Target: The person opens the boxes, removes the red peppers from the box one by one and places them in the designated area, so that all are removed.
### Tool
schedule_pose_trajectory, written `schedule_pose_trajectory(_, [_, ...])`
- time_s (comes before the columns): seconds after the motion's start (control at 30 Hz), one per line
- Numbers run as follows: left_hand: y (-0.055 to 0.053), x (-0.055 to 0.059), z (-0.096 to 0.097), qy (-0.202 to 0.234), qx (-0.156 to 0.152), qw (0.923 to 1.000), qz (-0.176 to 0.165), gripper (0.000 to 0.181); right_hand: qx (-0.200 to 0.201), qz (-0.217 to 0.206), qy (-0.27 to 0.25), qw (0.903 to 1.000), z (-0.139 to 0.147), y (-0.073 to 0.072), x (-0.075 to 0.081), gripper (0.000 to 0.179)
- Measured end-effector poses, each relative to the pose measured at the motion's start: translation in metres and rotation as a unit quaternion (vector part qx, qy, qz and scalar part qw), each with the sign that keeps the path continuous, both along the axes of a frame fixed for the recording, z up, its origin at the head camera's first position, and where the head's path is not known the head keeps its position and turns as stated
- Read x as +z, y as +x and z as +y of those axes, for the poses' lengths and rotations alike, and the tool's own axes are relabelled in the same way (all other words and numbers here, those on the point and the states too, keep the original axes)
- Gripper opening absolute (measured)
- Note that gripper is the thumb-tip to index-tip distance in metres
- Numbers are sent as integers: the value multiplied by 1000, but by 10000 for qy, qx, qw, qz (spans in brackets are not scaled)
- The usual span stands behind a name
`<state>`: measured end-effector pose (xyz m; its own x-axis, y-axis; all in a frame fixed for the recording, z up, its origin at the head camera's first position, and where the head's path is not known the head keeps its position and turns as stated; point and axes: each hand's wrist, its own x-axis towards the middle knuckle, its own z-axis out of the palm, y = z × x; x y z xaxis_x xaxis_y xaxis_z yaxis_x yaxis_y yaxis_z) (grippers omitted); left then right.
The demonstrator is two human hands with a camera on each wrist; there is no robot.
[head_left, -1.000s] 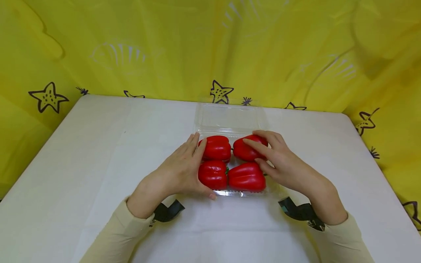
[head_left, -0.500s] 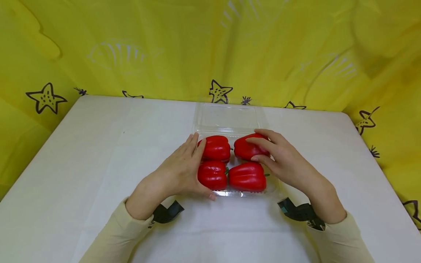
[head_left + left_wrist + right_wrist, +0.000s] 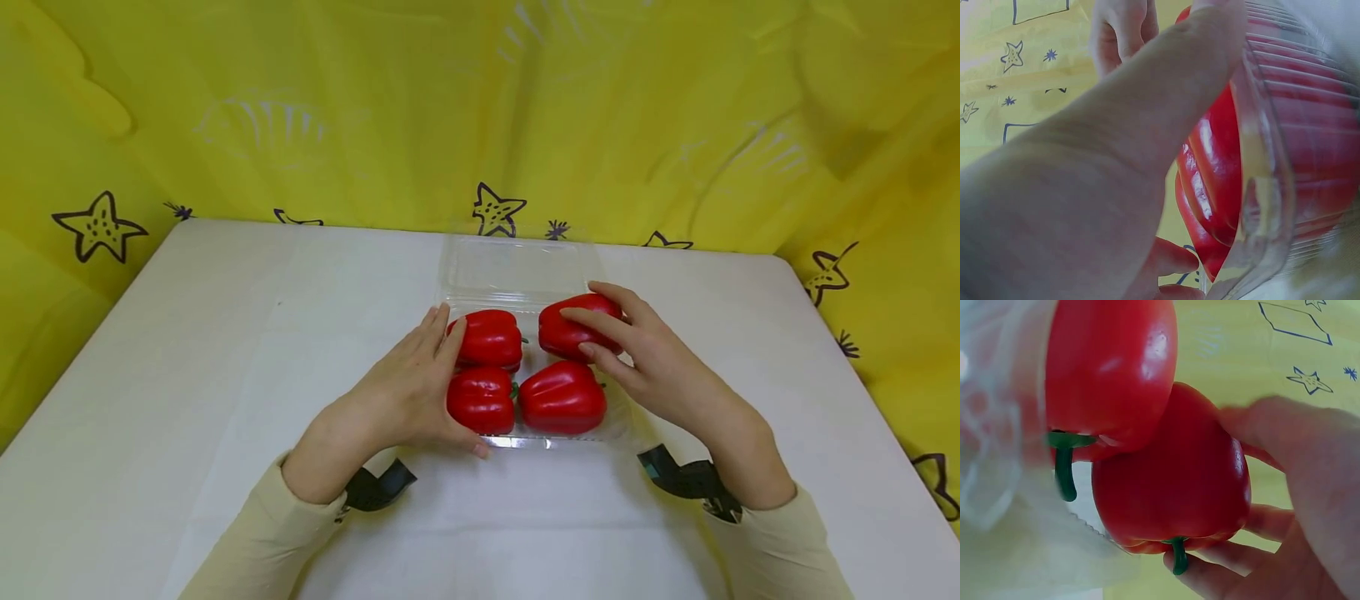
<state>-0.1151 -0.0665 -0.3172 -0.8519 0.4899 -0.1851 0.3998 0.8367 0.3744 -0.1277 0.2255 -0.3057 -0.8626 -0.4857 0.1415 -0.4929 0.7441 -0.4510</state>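
Red bell peppers lie in two rows in a clear plastic clamshell container [image 3: 525, 443], whose lid is folded back. My right hand [image 3: 652, 358] grips the back right bell pepper [image 3: 558, 325] between thumb and fingers. That pepper sits tilted and a bit high, against the front right bell pepper [image 3: 561, 400]. In the right wrist view the gripped pepper's green stem [image 3: 1179, 556] shows beside a fingertip. My left hand [image 3: 408, 387] rests with straight fingers along the container's left side, thumb at its front rim, beside the back left pepper [image 3: 491, 337] and front left pepper [image 3: 480, 402].
Behind the peppers, the transparent lid [image 3: 521, 265] lies back toward the far edge of the white table [image 3: 300, 267]. A yellow curtain [image 3: 390, 108] with starfish drawings hangs behind and at both sides.
My right hand has moved the back right pepper slightly back and to the right, away from the back left one. The front right pepper has shifted a little. My left hand has barely moved.
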Motion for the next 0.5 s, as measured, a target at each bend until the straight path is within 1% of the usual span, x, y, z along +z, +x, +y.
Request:
schedule_pose_trajectory(0.1, [0,0,0,-2,-9,10000,39,137,-14,-42,-75,10000,-1,0,0,52])
schedule_pose_trajectory(0.17, [0,0,0,6,0,10000,37,137,7,92,-122,9999,-2,0,0,56])
schedule_pose_trajectory(0.33, [0,-1,0,16,24,10000,21,137,-4,602,-229,9979,-2,1,1,64])
schedule_pose_trajectory(0.4, [0,-1,0,8,25,10000,30,137,-53,704,-265,9971,-1,2,2,70])
schedule_pose_trajectory(0.5, [0,-1,0,13,19,10000,38,137,-176,748,-319,9965,2,2,3,80])
